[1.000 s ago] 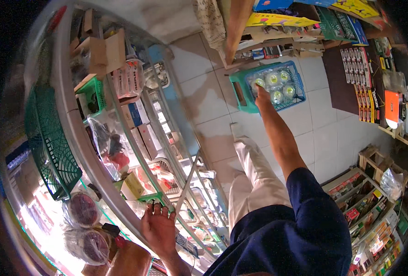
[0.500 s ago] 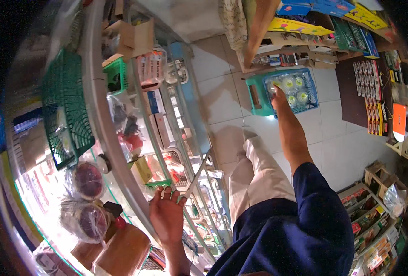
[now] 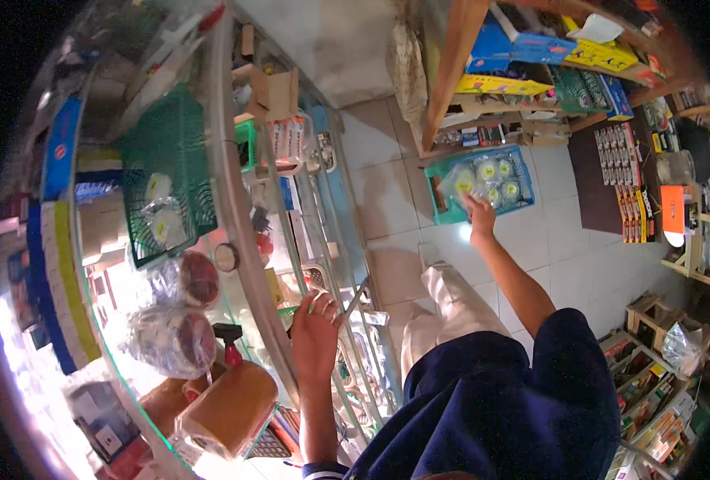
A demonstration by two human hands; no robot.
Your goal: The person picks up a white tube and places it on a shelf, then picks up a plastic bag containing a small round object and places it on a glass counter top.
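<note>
My right hand reaches down to the floor area and grips a clear plastic-wrapped round pack with a yellow-green label. The pack is over the left side of a blue plastic basket, in which several similar packs lie. The basket sits on a green plastic stool. Over the edge of the glass display case, my left hand is held with loosely bent fingers, nothing visible in it. Whether it touches the case edge I cannot tell.
Beside my left arm, the glass counter carries a green basket with similar packs, wrapped rolls and a brown block. Wooden shelves with boxes stand beyond the stool. Goods racks are at the lower right.
My right hand has drawn back from inside the basket toward me and left, lifting a wrapped pack. The left hand's fingers have curled in from spread. The view has shifted.
</note>
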